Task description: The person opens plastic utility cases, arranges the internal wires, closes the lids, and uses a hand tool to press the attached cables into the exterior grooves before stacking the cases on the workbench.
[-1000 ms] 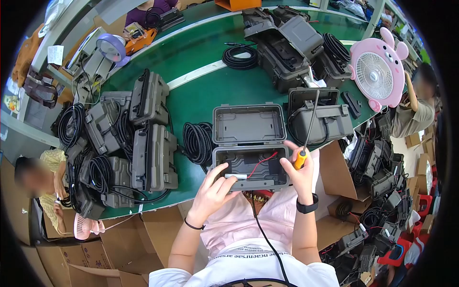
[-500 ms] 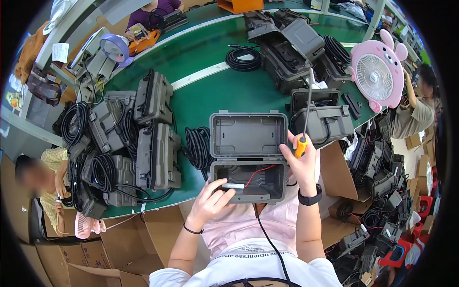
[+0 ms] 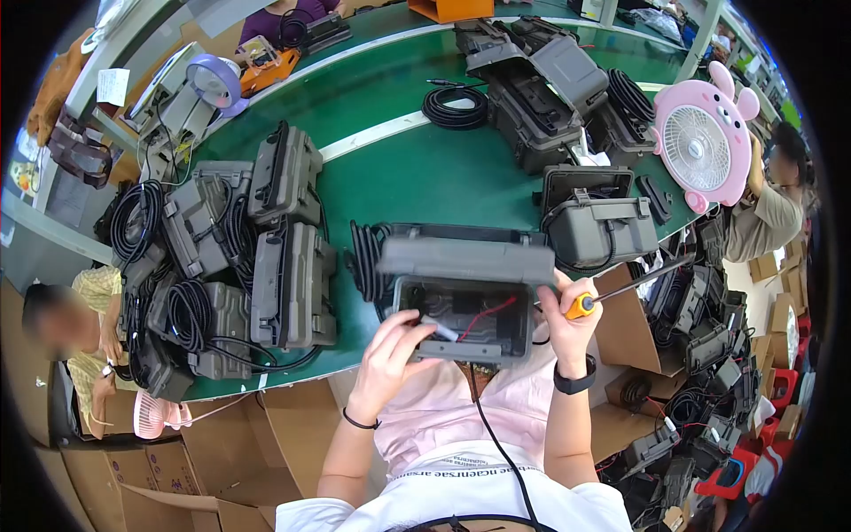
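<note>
A grey plastic box [image 3: 496, 352] is tilted at the table's front edge, its lid [image 3: 470, 259] blurred and partly lowered over the opening. My left hand [image 3: 387, 359] grips the box's left front, its fingers over the rim beside a white connector [image 3: 440, 329]. From that connector a red wire [image 3: 486, 317] runs inside the box. My right hand [image 3: 570, 317] is closed around the yellow handle of a screwdriver [image 3: 581, 306], whose shaft points right and slightly up. That hand is at the box's right side, close to the lid's edge.
Coiled black cable [image 3: 366, 266] lies left of the box. Closed grey boxes [image 3: 285, 284] are stacked further left, and more boxes [image 3: 598, 226] stand at the right near a pink fan [image 3: 700, 146]. Co-workers are at the left, right and far side of the green table [image 3: 381, 186].
The lid has swung from standing open to partly over the box. The screwdriver has turned from pointing up to pointing right. The box's front has moved slightly up in view.
</note>
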The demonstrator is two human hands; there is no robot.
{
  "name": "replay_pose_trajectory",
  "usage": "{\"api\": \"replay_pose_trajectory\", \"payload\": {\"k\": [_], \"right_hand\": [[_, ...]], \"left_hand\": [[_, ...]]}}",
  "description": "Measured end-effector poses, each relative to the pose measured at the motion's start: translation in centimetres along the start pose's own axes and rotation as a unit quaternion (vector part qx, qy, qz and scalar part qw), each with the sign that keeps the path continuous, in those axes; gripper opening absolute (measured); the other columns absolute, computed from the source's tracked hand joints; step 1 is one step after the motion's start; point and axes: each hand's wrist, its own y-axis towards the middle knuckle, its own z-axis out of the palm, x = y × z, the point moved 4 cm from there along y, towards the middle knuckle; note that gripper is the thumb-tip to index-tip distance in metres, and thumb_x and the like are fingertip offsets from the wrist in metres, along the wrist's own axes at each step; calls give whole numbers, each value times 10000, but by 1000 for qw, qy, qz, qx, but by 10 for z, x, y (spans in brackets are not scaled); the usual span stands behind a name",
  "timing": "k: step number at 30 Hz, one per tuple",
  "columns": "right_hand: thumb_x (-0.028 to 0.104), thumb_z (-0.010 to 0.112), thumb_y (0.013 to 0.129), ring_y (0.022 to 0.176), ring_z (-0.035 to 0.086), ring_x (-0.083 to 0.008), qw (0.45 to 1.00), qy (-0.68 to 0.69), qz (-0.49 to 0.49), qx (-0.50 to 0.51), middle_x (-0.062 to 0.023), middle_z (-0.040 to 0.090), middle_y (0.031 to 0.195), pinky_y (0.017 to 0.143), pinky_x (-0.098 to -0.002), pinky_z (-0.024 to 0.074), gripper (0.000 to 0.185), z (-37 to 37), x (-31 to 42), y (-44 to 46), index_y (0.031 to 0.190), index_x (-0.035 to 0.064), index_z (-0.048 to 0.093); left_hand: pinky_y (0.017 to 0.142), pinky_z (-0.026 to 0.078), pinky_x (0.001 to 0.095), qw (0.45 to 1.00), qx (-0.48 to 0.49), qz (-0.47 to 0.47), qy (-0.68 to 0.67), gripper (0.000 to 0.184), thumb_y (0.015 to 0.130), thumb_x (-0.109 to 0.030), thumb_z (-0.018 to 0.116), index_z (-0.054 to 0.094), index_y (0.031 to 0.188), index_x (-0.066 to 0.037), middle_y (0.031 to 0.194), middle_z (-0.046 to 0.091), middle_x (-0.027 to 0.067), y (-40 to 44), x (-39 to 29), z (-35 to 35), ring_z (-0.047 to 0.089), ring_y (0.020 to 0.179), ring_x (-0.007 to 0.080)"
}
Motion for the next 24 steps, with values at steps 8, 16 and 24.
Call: {"api": "replay_pose_trajectory", "payload": {"k": [8,16,24], "right_hand": [[-135,653,745,1195,619,-316,999,-16,-15,48,-222,696,1147,1013,-399,457,288,-7,9,-9,803,68,458],[1,829,683,1260,566,-320,997,-10,5,72,-217,667,1219,1050,-421,430,374,-6,10,-14,884,61,519],[187,900,687,1160,634,-260,993,-96,-65,14,-136,706,1126,974,-365,504,557,1,11,-23,1130,31,599]], "left_hand": [[806,551,393,973,-177,-136,-59,863,583,-263,960,447,1247,-63,1356,358,170,-18,21,21,520,1156,320],[947,522,448,939,-267,-140,-166,981,577,-126,950,308,1317,-153,1497,239,95,6,17,20,455,1290,349],[1068,408,450,983,-155,-74,65,565,913,-270,679,487,1392,-42,1497,390,158,30,9,20,425,1349,338]]}}
